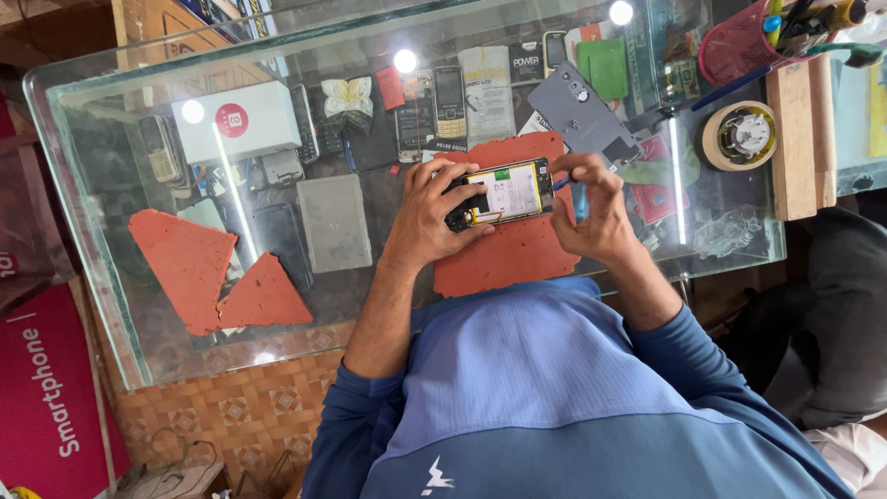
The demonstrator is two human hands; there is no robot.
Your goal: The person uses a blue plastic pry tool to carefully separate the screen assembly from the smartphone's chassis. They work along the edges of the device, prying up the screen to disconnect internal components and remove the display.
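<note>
opened phone (504, 192) sits over the red mat (508, 249) on the glass table (111, 277), long axis running side to side between both hands. left hand (432, 214) is clamped around its left end, right hand (591, 211) pinches a small blue tool (561, 183) right at the phone's right edge, so that hand's nearer the work. farther back lies the grey back cover (582, 115).

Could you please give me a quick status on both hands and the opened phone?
Left hand grips opened phone by its end. Right hand pinches blue tool at other end. Phone over red mat; grey back cover lies beside.
</note>
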